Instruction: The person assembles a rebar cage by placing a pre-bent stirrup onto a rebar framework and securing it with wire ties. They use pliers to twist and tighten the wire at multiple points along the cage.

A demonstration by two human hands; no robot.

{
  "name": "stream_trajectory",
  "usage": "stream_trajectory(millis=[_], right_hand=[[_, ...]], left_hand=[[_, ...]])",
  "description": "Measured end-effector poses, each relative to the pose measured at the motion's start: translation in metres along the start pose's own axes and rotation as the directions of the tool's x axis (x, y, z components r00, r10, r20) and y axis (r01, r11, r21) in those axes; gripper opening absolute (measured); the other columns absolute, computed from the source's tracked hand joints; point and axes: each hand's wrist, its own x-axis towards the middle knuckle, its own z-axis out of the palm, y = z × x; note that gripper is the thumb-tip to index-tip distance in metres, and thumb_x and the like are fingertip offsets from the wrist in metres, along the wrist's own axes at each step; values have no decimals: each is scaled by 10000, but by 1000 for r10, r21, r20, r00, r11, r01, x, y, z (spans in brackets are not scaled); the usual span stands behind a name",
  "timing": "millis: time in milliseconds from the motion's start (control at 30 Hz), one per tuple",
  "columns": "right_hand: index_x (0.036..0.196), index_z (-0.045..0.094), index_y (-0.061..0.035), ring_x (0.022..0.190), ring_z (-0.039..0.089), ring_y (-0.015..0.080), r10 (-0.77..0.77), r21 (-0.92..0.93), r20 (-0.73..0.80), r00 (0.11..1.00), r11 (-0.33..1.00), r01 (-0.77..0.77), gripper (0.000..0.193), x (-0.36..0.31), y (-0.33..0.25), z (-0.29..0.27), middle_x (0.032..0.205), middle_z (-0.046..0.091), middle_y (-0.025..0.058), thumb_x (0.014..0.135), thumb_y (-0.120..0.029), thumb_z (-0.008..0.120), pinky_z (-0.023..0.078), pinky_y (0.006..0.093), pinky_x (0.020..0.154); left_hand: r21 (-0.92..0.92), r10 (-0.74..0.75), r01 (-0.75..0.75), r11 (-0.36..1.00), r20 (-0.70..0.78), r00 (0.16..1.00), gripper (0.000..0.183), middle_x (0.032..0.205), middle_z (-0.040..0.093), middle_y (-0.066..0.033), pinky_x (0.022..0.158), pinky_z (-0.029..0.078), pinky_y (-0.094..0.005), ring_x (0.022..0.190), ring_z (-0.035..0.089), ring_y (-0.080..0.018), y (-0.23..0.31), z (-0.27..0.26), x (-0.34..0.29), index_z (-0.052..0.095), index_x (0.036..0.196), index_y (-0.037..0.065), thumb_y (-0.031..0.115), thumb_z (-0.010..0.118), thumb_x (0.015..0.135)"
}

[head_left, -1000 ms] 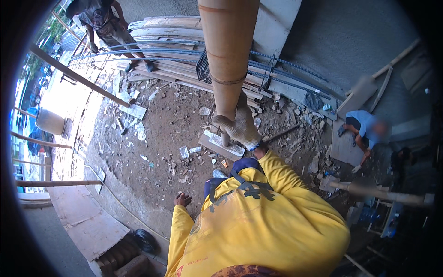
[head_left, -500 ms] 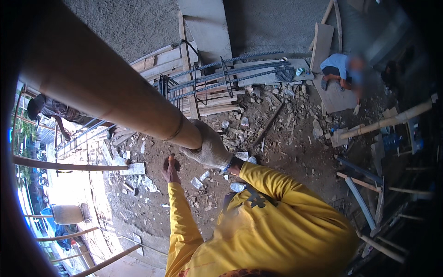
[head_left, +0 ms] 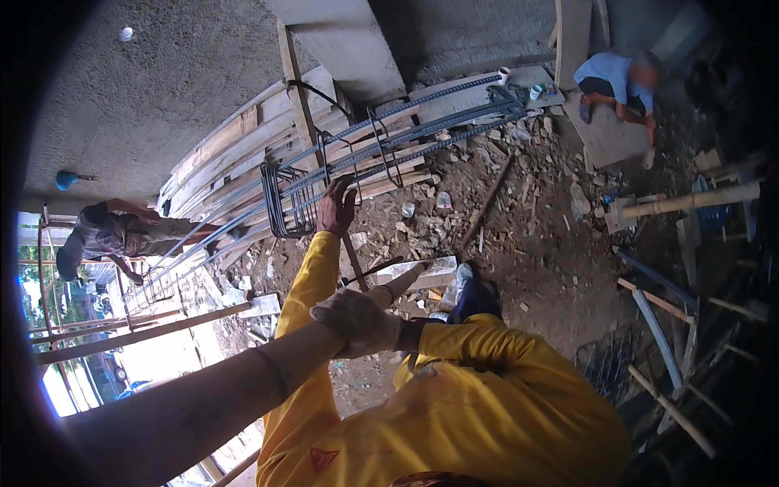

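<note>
A thick bamboo pole (head_left: 268, 369) slants from the lower left, close to the camera, up to the middle of the view. My right hand (head_left: 357, 323), in a pale knit work glove, is closed around it, and the pole's thinner end reaches past the hand over the rubble. My bare left hand (head_left: 336, 209) is stretched forward with its fingers apart and slightly bent. It is beside a bundle of bent steel stirrups (head_left: 286, 201) and in front of a long timber strip (head_left: 299, 105); whether it touches either I cannot tell.
Ribbed steel bars (head_left: 422, 130) lie across stacked boards (head_left: 231, 134). One person (head_left: 613, 89) crouches on a board at the far right; another (head_left: 122, 231) bends over bars at the left. Broken rubble (head_left: 519, 211) covers the ground. Bamboo and timber props (head_left: 690, 199) stand at right.
The pole has swung from the upper left down to the lower left in my right hand. My left hand has moved forward to the stirrups. The view has shifted.
</note>
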Motion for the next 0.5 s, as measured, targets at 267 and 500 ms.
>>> stream_trajectory(millis=[267,500], right_hand=[[1249,616,-43,902,662,295,-46,3,-4,999,999,46,669,5,4,1,1075,657,108,734,-421,812,521,436,821],[1234,617,-29,886,666,282,-110,-64,-112,988,993,103,646,3,7,8,1074,659,101,745,-411,798,524,423,793]], left_hand=[[29,105,-111,993,165,981,171,1030,738,-132,814,568,-410,945,712,-360,-51,37,36,742,1040,60,150,723,895],[-219,148,-76,973,333,931,196,976,758,-134,771,558,-363,857,724,-273,-78,31,57,749,1058,34,161,653,942]])
